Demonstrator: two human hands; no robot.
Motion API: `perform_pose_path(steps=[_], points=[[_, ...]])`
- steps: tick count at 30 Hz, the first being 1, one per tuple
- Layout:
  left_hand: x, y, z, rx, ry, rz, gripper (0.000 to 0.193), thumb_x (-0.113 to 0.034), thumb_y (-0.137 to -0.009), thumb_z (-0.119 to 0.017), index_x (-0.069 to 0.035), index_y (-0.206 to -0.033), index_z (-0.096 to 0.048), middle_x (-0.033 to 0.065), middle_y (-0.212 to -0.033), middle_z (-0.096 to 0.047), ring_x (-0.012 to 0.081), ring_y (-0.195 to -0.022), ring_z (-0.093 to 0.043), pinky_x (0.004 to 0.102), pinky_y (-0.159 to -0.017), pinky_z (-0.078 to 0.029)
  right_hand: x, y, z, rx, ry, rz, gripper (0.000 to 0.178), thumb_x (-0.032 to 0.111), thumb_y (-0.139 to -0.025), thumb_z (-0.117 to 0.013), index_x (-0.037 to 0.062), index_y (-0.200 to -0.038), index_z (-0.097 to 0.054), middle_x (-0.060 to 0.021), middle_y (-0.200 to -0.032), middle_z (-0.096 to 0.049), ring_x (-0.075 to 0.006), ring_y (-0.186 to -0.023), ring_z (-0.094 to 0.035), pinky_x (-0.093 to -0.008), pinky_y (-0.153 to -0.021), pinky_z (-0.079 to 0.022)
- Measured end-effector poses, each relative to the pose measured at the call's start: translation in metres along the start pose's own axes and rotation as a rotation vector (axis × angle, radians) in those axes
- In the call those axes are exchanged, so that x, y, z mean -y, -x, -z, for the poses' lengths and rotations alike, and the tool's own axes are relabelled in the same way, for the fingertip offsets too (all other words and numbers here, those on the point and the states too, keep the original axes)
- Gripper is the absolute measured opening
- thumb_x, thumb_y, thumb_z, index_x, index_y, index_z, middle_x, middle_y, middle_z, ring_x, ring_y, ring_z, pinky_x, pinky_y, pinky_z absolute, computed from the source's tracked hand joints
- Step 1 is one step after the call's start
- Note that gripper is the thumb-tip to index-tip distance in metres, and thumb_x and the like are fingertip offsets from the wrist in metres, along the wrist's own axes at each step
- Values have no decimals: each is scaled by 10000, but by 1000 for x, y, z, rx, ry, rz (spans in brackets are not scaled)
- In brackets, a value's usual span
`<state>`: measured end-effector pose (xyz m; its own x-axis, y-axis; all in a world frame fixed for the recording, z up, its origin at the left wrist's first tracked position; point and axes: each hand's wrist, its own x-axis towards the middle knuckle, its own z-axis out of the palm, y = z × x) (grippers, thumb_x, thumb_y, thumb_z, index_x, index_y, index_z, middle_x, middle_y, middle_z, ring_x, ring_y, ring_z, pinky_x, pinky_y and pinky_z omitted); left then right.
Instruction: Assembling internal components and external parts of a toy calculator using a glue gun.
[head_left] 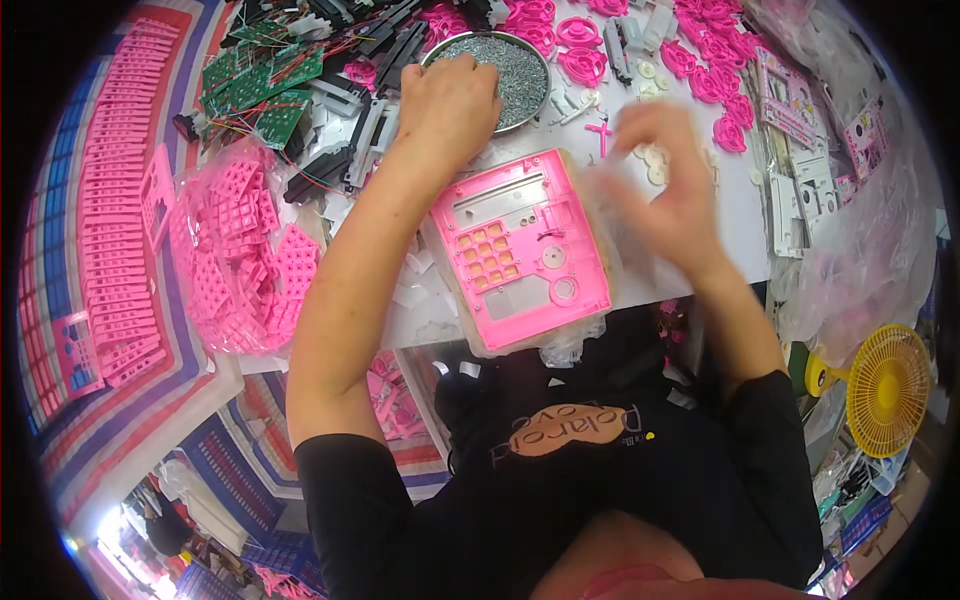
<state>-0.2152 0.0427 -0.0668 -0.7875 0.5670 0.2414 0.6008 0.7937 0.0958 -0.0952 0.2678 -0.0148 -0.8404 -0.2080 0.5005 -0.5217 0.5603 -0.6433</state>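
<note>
A pink plastic housing lies open side up on the white table in front of me, resting on a clear plastic wrapping. It has a grid of square key holes, a long slot and round openings. Beyond it stands a round metal bowl full of small grey screws. My left hand reaches over the bowl's left side with curled fingers; its fingertips are hidden beneath it. Above the housing's right side hovers my right hand, apart from it and smeared by motion, with nothing recognisable in its fingers.
Green circuit boards with wires and black parts crowd the back left. A bag of pink key pads lies at left. Pink rings pile at the back right, beside small white discs. A yellow fan stands far right.
</note>
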Motion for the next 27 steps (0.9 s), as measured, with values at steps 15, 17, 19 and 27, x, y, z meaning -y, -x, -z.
perform_pose_path(steps=[15, 17, 19, 27], points=[[3, -4, 11, -57, 107, 2, 256, -327, -922, -644, -112, -807, -722, 75, -805, -718, 279, -796, -686, 470, -832, -410, -6, -163, 55, 23, -427, -150, 354, 207, -907, -748, 26, -1185, -623, -40, -938, -673, -102, -862, -641, -266, -762, -510], [-4, 0, 15, -192, 90, -35, 292, -351, -916, -666, -94, -779, -692, 76, -793, -702, 291, -767, -667, 464, -806, -396, -14, -141, 48, -52, -543, -57, 349, 187, -879, -743, 25, -1164, -625, -37, -859, -668, -107, -778, -643, -258, -709, -507], [7, 3, 6, -115, -17, 2, 284, -349, -911, -674, -100, -778, -699, 70, -783, -700, 282, -761, -666, 463, -796, -391, -3, -120, 21, -40, -657, -126, 354, 190, -881, -741, 15, -1164, -620, -41, -844, -665, -115, -765, -649, -261, -696, -506], [10, -4, 9, -176, -41, 34, 232, -313, -891, -693, -115, -771, -700, 63, -788, -704, 274, -754, -661, 453, -775, -380, 15, -78, 15, 24, -817, -277, 410, 122, -888, -691, -31, -1238, -541, -75, -774, -652, -146, -663, -656, -294, -624, -521]])
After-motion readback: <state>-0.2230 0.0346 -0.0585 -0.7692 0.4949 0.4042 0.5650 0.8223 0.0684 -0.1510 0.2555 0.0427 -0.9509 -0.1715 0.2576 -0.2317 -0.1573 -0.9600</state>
